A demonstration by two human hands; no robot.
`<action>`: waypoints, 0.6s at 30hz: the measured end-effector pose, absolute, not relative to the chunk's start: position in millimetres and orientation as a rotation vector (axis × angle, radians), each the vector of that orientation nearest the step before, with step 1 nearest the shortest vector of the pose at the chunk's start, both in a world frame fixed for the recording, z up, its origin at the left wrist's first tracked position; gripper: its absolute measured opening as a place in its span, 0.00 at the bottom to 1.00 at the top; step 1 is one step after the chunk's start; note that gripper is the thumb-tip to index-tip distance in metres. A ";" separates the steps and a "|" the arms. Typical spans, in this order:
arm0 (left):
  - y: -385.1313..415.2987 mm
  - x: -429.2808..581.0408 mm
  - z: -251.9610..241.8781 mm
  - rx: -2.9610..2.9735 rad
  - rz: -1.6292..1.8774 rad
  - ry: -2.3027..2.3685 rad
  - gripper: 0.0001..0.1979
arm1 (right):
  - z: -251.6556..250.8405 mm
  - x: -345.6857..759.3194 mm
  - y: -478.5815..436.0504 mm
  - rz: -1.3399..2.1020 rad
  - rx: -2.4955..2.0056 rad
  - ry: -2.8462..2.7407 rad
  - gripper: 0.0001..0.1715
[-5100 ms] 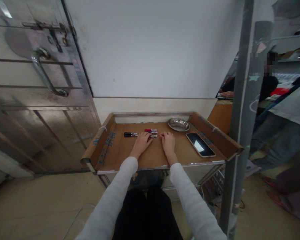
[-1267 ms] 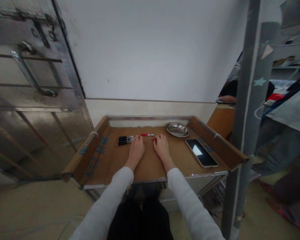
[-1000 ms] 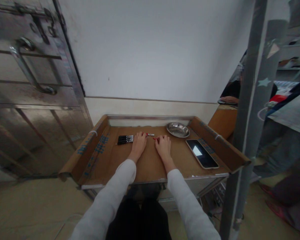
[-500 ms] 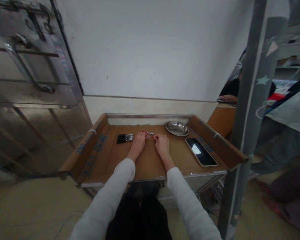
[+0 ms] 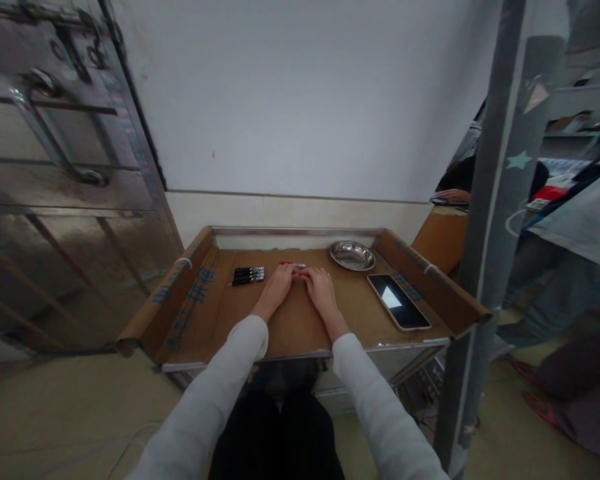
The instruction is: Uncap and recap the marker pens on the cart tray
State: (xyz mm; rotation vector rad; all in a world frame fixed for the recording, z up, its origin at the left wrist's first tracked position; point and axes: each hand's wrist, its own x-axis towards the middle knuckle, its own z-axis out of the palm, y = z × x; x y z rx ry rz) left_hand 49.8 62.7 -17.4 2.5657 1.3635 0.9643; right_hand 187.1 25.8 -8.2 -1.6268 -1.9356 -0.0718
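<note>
My left hand point(image 5: 279, 283) and my right hand point(image 5: 321, 287) meet fingertip to fingertip above the cardboard point(image 5: 300, 327). Both are closed in a pinch around a slim red marker-like piece, now almost wholly hidden by the fingers. Just beyond the fingertips lies a red marker point(image 5: 291, 265) with a white section at its right end. Left of my left hand, several black markers point(image 5: 249, 275) with white print lie side by side in a stack of rows.
A shiny round metal dish point(image 5: 353, 256) stands at the back right. In front of it lies a phone point(image 5: 399, 303), screen up. Raised cardboard flaps point(image 5: 430, 270) line the table's sides. A grey post point(image 5: 485, 220) rises at the right, with people beyond it.
My hands have come together, closing the small gap where the red piece showed between them. The red marker beyond them is less covered. The view has shifted slightly.
</note>
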 end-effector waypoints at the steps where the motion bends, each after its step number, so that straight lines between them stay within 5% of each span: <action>1: 62.5 49.7 -16.6 2.569 0.969 1.346 0.07 | -7.6 187.5 24.7 -0.071 -1.615 -1.947 0.12; 10: 67.6 49.7 -19.6 2.626 1.040 1.476 0.18 | -6.5 186.6 5.4 -0.102 -1.757 -1.831 0.13; 18: 30.7 42.6 -13.7 2.695 0.848 1.506 0.13 | -11.8 188.4 -10.2 -0.195 -1.864 -1.651 0.13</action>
